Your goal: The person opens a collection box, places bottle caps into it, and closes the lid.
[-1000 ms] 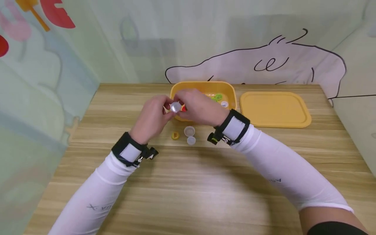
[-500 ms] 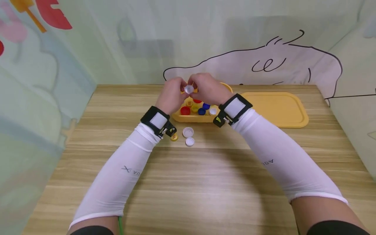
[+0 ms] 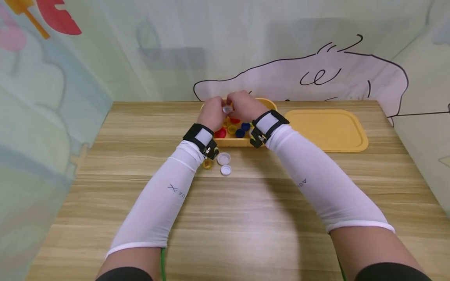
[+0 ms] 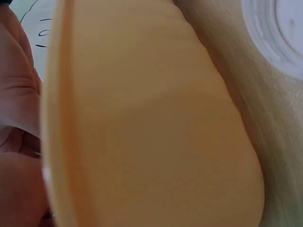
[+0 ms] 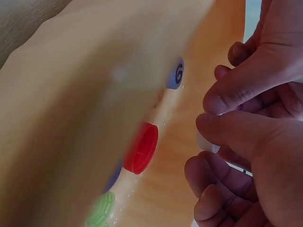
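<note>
Above the yellow plastic box (image 3: 235,143), both hands meet at a small whitish bottle cap (image 3: 227,109). My left hand (image 3: 211,114) pinches its left side and my right hand (image 3: 245,107) its right side. From the right wrist, thumbs and fingertips cover most of the cap (image 5: 205,144), leaving a white edge in sight. Inside the box lie several loose caps, among them a red cap (image 5: 141,149), a blue cap (image 3: 240,133), a yellow cap (image 3: 232,129) and a green cap (image 5: 101,211). The left wrist view is mostly filled by the box's outer wall (image 4: 156,123).
In front of the box, a yellow cap (image 3: 207,164), a larger white cap (image 3: 223,158) and a smaller white cap (image 3: 226,170) lie on the wooden table (image 3: 228,218). To the right lies a flat yellow lid (image 3: 327,130). A printed cloth wall (image 3: 168,74) rises behind.
Both hands, with the whitish cap between them, have moved right and away from the table's front, over the box. In the last half second they shifted only slightly, and the cap's face tilted.
</note>
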The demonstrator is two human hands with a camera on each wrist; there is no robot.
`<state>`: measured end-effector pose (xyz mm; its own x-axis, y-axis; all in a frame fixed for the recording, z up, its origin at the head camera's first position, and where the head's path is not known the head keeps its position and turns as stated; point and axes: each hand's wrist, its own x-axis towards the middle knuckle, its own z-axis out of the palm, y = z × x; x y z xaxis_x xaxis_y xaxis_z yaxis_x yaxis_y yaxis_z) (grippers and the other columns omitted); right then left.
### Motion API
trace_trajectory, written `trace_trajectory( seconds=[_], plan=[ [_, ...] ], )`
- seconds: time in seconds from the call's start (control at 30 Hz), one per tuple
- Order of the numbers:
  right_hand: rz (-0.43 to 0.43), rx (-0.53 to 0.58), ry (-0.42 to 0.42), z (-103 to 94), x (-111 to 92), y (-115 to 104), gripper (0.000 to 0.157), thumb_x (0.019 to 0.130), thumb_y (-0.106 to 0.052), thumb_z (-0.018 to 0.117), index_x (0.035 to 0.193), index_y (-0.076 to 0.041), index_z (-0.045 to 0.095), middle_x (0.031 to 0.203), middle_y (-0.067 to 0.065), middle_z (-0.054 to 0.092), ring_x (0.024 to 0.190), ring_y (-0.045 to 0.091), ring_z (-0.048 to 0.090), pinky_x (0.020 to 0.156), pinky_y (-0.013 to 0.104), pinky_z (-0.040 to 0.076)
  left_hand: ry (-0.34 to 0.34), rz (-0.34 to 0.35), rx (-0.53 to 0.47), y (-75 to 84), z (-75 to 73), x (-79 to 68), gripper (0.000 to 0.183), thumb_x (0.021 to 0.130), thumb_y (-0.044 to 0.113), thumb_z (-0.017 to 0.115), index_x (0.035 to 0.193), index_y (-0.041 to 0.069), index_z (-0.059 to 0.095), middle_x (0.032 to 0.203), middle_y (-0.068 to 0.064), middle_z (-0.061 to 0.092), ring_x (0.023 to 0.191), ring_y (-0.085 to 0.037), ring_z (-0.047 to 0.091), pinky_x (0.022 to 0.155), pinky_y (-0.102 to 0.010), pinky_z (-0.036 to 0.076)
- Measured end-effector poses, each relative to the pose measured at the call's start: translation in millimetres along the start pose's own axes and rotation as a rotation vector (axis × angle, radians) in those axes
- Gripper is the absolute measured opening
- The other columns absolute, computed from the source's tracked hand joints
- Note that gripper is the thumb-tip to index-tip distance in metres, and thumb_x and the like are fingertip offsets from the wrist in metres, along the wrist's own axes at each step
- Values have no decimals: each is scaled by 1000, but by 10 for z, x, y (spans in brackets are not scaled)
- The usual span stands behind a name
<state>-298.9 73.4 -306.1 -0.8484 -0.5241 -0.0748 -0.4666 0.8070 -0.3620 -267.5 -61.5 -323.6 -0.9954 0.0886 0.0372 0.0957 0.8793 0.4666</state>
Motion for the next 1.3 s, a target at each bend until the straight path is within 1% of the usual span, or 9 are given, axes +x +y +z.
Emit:
trace_trajectory(
  seconds=[0.23,0.37,0.5,0.6,0.77,1.0,1.07,1.17,1.3],
  plan=[
    [21,-8,-50,-4,15,-18,43,94,-14,67,133,-1,56,106,11,60,93,25,58,84,34,51,-9,-21,15,-25,23,5,34,99,18,61,129,3,60,124,-11,63,104,-23,58,94,-28,46],
    [28,2,-64,-29,-14,-11,45,93,-12,68,135,-1,54,109,11,59,96,25,56,88,36,50,-29,-33,13,-19,-4,-18,38,98,16,63,133,3,57,129,-12,61,109,-22,57,99,-29,44],
    [19,13,-56,-64,-81,-23,45,93,-12,69,134,-1,54,111,12,59,97,26,56,89,37,50,-38,-32,-11,-27,-47,-67,41,98,17,63,135,4,55,128,-11,60,107,-22,57,98,-29,45],
    [-10,11,-53,-97,-152,-58,45,93,-13,69,134,-2,55,114,13,60,99,25,57,89,36,50,-35,-6,-27,-34,-106,-141,42,97,18,64,135,4,54,123,-11,60,103,-22,56,93,-29,47],
    [-90,-13,-35,-150,-311,-157,46,92,-17,71,134,-3,55,119,12,62,102,22,58,87,34,51,3,75,-37,-39,-233,-332,40,95,18,67,131,4,57,113,-10,60,97,-21,53,84,-28,47],
    [-227,-43,8,-118,-572,-355,45,89,-24,75,127,-6,60,109,5,64,94,19,58,82,29,49,41,183,-40,-71,-378,-690,37,92,15,71,126,5,61,106,-6,60,93,-18,52,80,-28,46],
    [-267,-57,7,-77,-634,-418,45,88,-26,75,126,-6,62,111,4,65,94,17,59,84,29,49,45,213,-43,-110,-401,-805,35,91,16,72,122,4,62,104,-6,61,92,-19,53,79,-29,46],
    [-328,-87,1,22,-693,-512,43,88,-28,75,124,-6,63,108,3,66,94,17,60,85,27,48,41,234,-45,-202,-407,-980,34,89,15,74,118,1,63,101,-10,61,89,-21,53,78,-31,46],
    [-342,-76,-76,186,-753,-630,40,88,-23,73,124,-7,64,108,3,65,94,17,59,85,27,48,12,222,-36,-346,-361,-1164,36,88,14,74,119,-2,63,99,-13,61,87,-23,54,76,-33,46]
  ],
)
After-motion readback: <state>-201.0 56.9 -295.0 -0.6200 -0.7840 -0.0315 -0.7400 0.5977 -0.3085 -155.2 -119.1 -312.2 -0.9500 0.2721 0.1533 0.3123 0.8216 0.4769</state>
